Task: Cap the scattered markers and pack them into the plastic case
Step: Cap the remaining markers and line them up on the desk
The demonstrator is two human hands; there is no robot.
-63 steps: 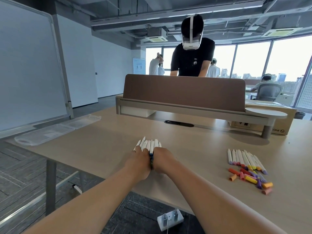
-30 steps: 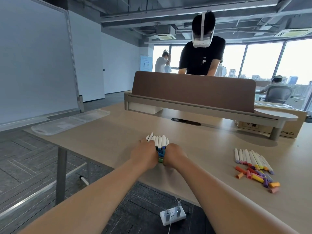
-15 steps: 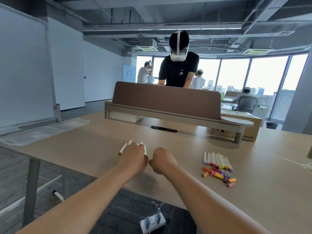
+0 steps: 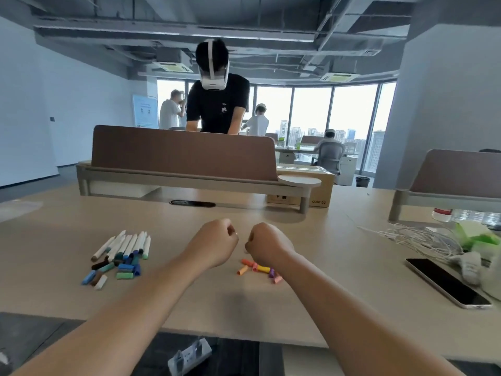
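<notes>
Markers (image 4: pixel 127 244) with white barrels lie side by side at the desk's (image 4: pixel 189 302) left, blue and green caps (image 4: pixel 122 270) strewn just before them, while the left hand (image 4: pixel 217 241) is a fist with nothing seen in it and the curled right hand (image 4: pixel 267 245), above orange and yellow caps (image 4: pixel 257 269), hides whatever it may hold.

Table (image 4: pixel 67 302): pale beige, plain, no grain pattern showing. Left part of table: markers (image 4: pixel 127 244), white barrels, ends dark, teal, blue and green. Cool caps (image 4: pixel 125 275) on the table beside them: blue, teal, green, dark brown, one white. Mid-table: warm caps (image 4: pixel 261 268), orange, pink, yellow, purple. Right part of table: phone (image 4: pixel 447 282), black screen, silver rim; cables (image 4: pixel 417 237), white. Far side of table: divider (image 4: pixel 184 153), flat brown.
</notes>
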